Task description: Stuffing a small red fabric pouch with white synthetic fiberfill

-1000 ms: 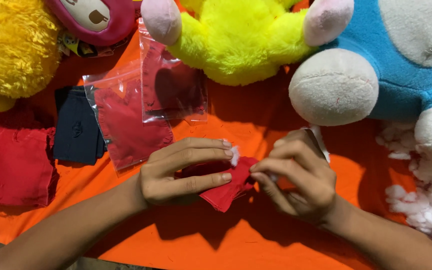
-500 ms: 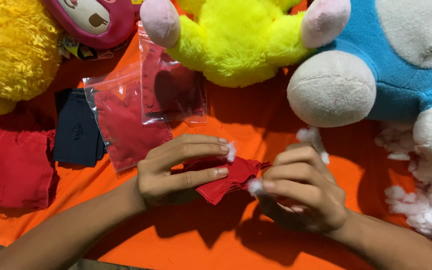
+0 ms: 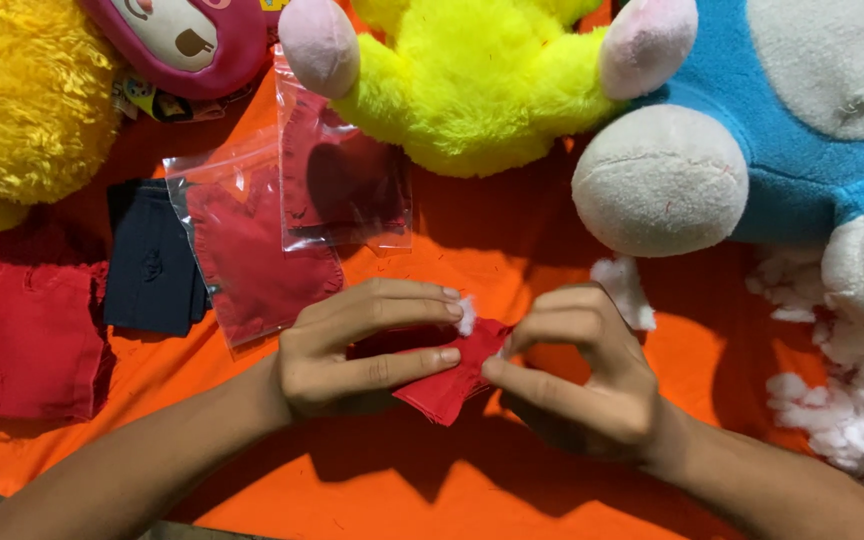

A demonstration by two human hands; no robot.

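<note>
The left hand (image 3: 352, 345) pinches a small red fabric piece (image 3: 449, 380) between thumb and fingers, with a tuft of white stuffing (image 3: 467, 315) at its fingertips. The right hand (image 3: 582, 385) is curled against the piece's right edge, its fingers apparently gripping it too, though they hide the contact. All this sits near the middle of the orange cloth (image 3: 452, 245). Clear bags (image 3: 342, 180) lie beyond, loose stuffing (image 3: 852, 420) toward the right edge, plush toys (image 3: 472, 90) along the far edge.
</note>
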